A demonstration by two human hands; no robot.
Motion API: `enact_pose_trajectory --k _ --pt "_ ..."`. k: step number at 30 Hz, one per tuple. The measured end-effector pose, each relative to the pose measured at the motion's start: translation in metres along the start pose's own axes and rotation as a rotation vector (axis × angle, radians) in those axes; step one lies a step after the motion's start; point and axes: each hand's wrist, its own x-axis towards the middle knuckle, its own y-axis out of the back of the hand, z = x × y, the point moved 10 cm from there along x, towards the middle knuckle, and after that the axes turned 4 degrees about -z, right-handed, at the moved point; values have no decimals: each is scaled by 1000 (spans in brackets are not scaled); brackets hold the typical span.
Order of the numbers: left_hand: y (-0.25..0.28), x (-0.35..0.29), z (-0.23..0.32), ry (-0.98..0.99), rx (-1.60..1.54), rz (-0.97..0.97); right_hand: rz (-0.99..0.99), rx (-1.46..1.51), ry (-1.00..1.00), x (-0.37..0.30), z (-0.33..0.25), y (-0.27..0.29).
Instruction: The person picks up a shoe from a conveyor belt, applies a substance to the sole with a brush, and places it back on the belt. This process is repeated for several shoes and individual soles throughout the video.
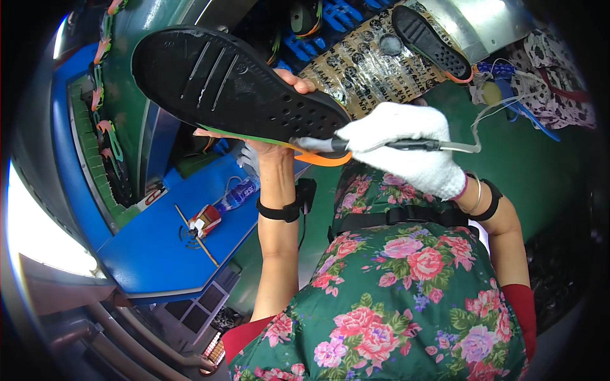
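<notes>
A large black shoe sole (254, 95) with a green and orange rim is tilted up in front of me, inner face toward me. It has raised bars at the toe end and round holes at the heel end. My left hand (272, 150), bare, grips it from beneath, fingertips curling over the far edge. In a white knit glove, my right hand (403, 143) is closed around a slim dark-handled brush (314, 144) with a pale cord or tube at its back end. The brush tip meets the sole near its orange heel rim.
A similar sole (432, 44) lies on a tape-covered board (362, 63) at the back. On the blue table (152, 254) at left are a plastic bottle (240, 192) and a red box (205, 221). Spotted cloth (553, 76) sits at far right. More shoe parts (111, 140) line a green conveyor.
</notes>
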Motion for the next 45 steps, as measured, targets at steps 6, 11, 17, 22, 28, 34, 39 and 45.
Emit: enact_pose_trajectory --k 6,11,17,22,28,34,39,45 --pt "-6 2 0 7 -37 -15 -188 -275 136 -1 -21 -15" --pt "-8 7 5 3 33 -35 -113 -208 92 -3 -15 -5" --pt "-10 11 1 44 -2 -16 -184 -350 262 -5 -29 -9" --pt "-3 13 0 86 69 43 -201 -492 415 -17 -42 -23" --pt "20 9 -2 148 76 93 -139 -490 445 -19 -52 -35" --pt "34 8 -5 59 163 344 -145 -535 405 -19 -52 -23" --pt "31 11 -12 76 84 353 -84 -455 326 -19 -43 -14" --pt "24 16 -13 53 18 227 -19 -373 219 -14 -31 11"
